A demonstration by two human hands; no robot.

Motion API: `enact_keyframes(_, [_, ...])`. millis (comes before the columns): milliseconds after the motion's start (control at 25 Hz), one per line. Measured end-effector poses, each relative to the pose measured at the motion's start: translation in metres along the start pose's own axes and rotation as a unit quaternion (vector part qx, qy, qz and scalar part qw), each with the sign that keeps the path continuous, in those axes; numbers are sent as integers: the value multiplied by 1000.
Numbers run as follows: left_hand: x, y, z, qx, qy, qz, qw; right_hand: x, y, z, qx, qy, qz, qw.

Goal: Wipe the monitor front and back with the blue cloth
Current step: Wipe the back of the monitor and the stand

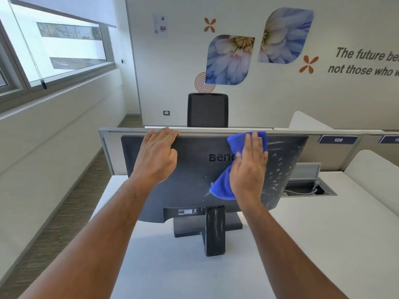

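On the white counter [302,244] the BenQ monitor [190,182] stands upright on its stand, rear panel facing the person, long axis left to right. Left hand [156,157] hooks its fingers over the top edge, apparently as a brace. Right hand [248,167], fingers straight, presses the blue cloth [222,186] flat against the smeared back, right of centre.

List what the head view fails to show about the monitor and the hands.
- Monitor screen side: faces away, only its back shows.
- Logo: last letters covered by the blue cloth and right hand.
- Left hand fingertips: curled over the top edge.
- Rating label: print too small.
- Wall quote: cut off by the right edge.
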State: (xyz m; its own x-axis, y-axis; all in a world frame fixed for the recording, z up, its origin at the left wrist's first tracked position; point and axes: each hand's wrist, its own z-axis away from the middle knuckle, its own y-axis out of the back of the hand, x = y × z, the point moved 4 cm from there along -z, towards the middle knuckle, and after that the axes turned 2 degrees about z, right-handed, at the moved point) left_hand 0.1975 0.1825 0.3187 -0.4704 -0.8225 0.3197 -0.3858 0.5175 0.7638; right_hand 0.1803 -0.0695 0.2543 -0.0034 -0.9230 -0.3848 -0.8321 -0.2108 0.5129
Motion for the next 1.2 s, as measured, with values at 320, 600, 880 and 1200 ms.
enact_keyframes(320, [-7, -2, -1, -8, -13, -28, 1000, -78, -6, 27, -20, 8, -38, 999])
enact_keyframes(600, [-7, -1, 1, -13, -27, -29, 999, -104, -18, 63, -26, 181, -22, 983])
enact_keyframes(880, [-6, -3, 2, -4, -30, -33, 999, -1, 4, 22, 54, -6, -19, 998])
enact_keyframes(1200, [-7, -5, 3, 1, -14, -25, 1000, -28, 2, 26, 67, -93, -67, 991])
